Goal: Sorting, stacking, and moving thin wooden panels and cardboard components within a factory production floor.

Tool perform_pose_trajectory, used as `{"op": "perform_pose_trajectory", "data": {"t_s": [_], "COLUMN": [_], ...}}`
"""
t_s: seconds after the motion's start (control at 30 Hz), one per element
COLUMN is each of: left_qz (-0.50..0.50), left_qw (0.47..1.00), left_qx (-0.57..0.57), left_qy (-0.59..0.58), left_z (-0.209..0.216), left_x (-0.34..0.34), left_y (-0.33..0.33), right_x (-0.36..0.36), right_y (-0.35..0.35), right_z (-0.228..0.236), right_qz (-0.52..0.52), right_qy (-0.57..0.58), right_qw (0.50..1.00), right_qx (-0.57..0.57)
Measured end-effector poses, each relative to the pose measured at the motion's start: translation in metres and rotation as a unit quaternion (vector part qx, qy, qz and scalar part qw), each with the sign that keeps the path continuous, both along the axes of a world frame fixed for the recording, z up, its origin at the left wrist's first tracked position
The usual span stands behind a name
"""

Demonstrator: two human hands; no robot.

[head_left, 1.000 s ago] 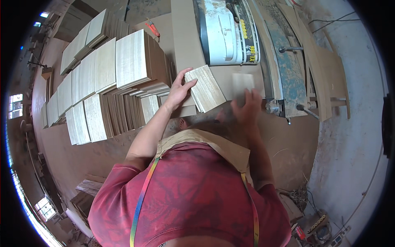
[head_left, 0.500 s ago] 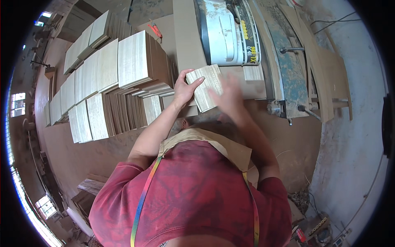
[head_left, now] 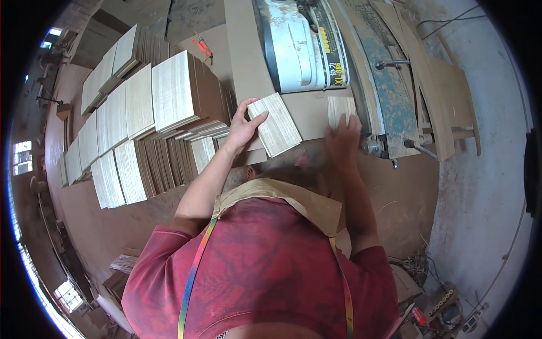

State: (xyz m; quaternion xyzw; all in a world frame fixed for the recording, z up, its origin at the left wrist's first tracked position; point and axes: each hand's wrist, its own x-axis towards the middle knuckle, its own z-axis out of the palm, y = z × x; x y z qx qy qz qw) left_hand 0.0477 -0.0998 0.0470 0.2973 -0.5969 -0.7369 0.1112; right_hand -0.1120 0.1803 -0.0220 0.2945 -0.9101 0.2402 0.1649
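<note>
My left hand (head_left: 243, 130) grips a pale wooden panel (head_left: 276, 125) by its left edge, with the thumb across its top face. The panel is tilted and seems to have another thin board under it. Farther right, my right hand (head_left: 343, 140) has its fingers apart, their tips over the near end of a small pale wooden board (head_left: 341, 105). That board lies on the brown worktop (head_left: 310, 104) just in front of a white machine (head_left: 294, 48). The right thumb is partly hidden.
Rows of stacked wooden panels (head_left: 172, 93) stand at the left. Red-handled pliers (head_left: 202, 47) lie behind them. To the right are a blue-painted metal machine bed (head_left: 392, 85) with a lever (head_left: 420, 150) and long curved brown boards (head_left: 435, 85).
My right hand has moved right, off the panel in my left hand, to the small board by the machine. The left hand still holds its panel.
</note>
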Motion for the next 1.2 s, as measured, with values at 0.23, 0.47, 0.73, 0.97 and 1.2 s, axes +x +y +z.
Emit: {"op": "perform_pose_trajectory", "data": {"t_s": [0.23, 0.47, 0.73, 0.97, 1.2], "left_qz": [-0.087, -0.035, -0.009, -0.084, -0.065], "left_qw": [0.993, 0.999, 1.0, 0.996, 0.997], "left_qx": [0.071, 0.024, 0.023, 0.032, -0.024], "left_qy": [0.041, 0.017, -0.003, 0.025, -0.03], "left_z": [0.008, -0.009, -0.042, -0.012, -0.017], "left_x": [0.006, -0.011, -0.015, -0.001, -0.019], "left_y": [-0.021, 0.012, -0.003, -0.006, 0.013], "right_x": [-0.052, 0.056, 0.059, 0.003, -0.076], "right_y": [-0.062, -0.077, -0.047, 0.006, -0.025], "right_z": [-0.018, 0.072, 0.068, 0.007, -0.045], "right_qz": [-0.01, 0.192, 0.138, -0.022, -0.079], "right_qy": [0.062, -0.113, -0.099, -0.021, 0.07], "right_qw": [0.997, 0.974, 0.983, 0.999, 0.994], "right_qx": [-0.055, -0.047, -0.071, -0.01, 0.038]}}
